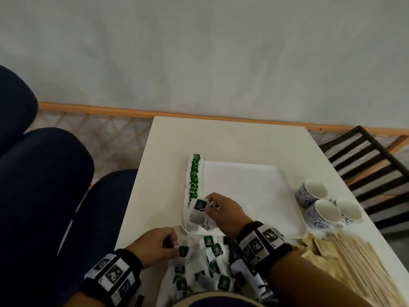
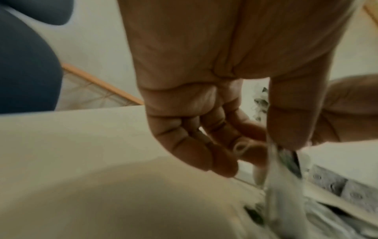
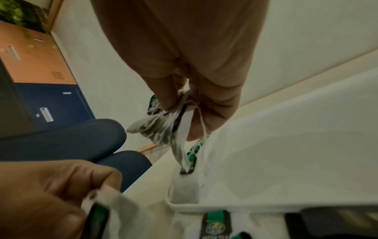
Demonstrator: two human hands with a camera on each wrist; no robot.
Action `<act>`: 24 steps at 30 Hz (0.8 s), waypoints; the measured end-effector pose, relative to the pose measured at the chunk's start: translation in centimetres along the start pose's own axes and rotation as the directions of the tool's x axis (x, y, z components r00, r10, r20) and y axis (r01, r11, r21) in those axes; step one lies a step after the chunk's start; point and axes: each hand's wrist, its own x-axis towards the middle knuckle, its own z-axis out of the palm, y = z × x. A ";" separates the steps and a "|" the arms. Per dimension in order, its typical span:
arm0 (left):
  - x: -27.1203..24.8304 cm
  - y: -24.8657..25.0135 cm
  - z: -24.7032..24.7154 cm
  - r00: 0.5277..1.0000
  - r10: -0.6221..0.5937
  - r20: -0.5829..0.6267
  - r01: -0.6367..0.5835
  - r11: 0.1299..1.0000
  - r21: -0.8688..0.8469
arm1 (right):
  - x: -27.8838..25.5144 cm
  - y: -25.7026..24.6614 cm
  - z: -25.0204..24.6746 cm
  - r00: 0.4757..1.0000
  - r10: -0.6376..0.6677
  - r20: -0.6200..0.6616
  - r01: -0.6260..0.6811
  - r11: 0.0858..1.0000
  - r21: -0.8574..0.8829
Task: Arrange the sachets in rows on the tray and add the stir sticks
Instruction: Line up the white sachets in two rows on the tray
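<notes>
A white tray [image 1: 254,196] lies mid-table with a row of green-tagged tea sachets [image 1: 193,178] along its left edge. My right hand [image 1: 212,206] pinches a tea sachet [image 1: 200,206] over the tray's near left corner, just above the row's near end; its bag and string dangle [image 3: 163,127]. My left hand [image 1: 174,245] pinches another sachet [image 1: 183,251] at the left of a loose sachet pile [image 1: 210,269] in front of the tray; that sachet hangs blurred [image 2: 282,177] below the thumb. Wooden stir sticks [image 1: 365,269] lie in a bundle at the near right.
Three blue-patterned cups [image 1: 325,202] stand right of the tray. Brown paper sachets [image 1: 314,247] lie between the pile and the sticks. Dark blue chair cushions [image 1: 44,185] sit left of the table [image 1: 221,138]; a black slatted chair [image 1: 371,165] is at the right.
</notes>
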 end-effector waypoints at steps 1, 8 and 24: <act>0.3 0.7 -0.1 1.000 -0.029 -0.006 0.030 0.996 0.087 | 0.0 0.3 -0.4 1.000 0.000 0.008 0.000 1.000 0.006; 3.6 5.5 -1.6 0.982 0.174 0.068 -0.136 0.915 -0.381 | 1.3 0.1 -2.3 0.984 -0.143 0.106 0.133 0.986 0.100; 9.6 7.0 -3.0 0.999 -0.025 -0.031 0.000 0.775 -0.632 | 8.1 1.0 -2.1 0.956 -0.191 -0.222 0.223 0.966 0.128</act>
